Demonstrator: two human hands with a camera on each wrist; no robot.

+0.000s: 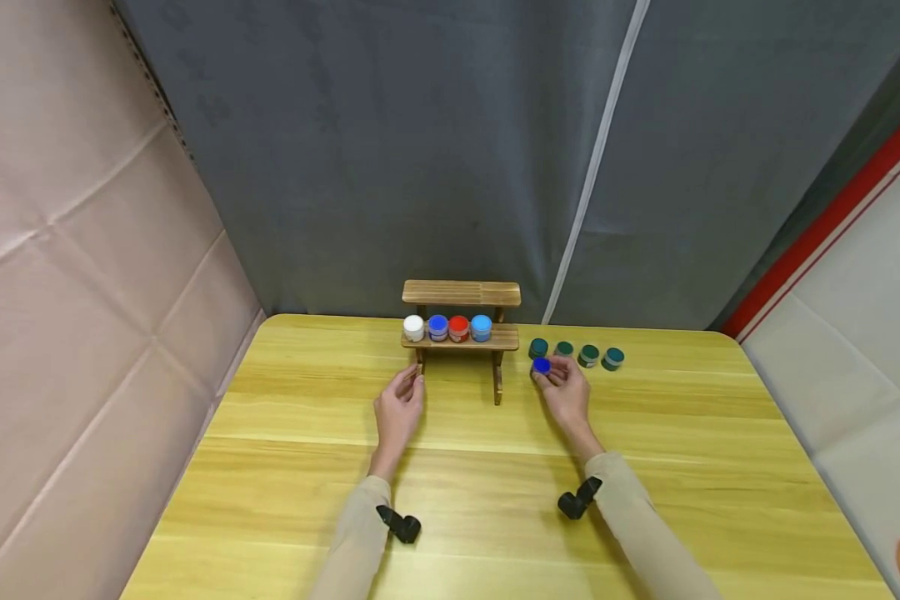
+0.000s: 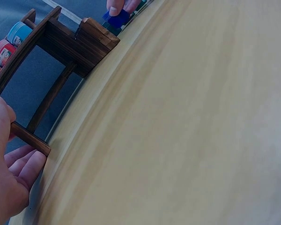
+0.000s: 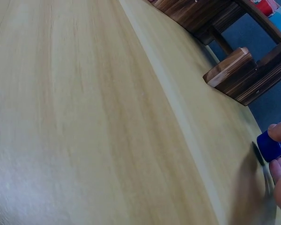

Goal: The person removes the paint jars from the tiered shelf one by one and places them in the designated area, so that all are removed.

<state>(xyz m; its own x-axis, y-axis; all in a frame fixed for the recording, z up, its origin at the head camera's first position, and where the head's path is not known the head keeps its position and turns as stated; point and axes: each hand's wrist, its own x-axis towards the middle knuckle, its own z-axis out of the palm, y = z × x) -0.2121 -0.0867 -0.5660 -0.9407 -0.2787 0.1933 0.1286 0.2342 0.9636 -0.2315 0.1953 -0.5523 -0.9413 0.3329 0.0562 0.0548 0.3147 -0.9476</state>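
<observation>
A two-tier wooden rack [image 1: 461, 337] stands at the back of the table. On its lower shelf sit a white jar [image 1: 414, 328], a blue jar [image 1: 438, 328], a red jar [image 1: 458, 329] and a light blue jar [image 1: 482, 328], side by side. My left hand [image 1: 399, 407] grips the rack's front left foot [image 2: 33, 138], thumb on one side and fingers on the other. To the right of the rack, my right hand [image 1: 567, 393] pinches a small jar with a dark blue lid [image 3: 270, 146] between thumb and fingers, close over the table.
Several green-lidded jars [image 1: 588, 356] stand in a row right of the rack, partly behind my right hand. The rack's upper shelf [image 1: 461, 292] holds nothing. A grey curtain [image 1: 360, 167] hangs behind the wooden table [image 1: 285, 467], with pale fabric at both sides.
</observation>
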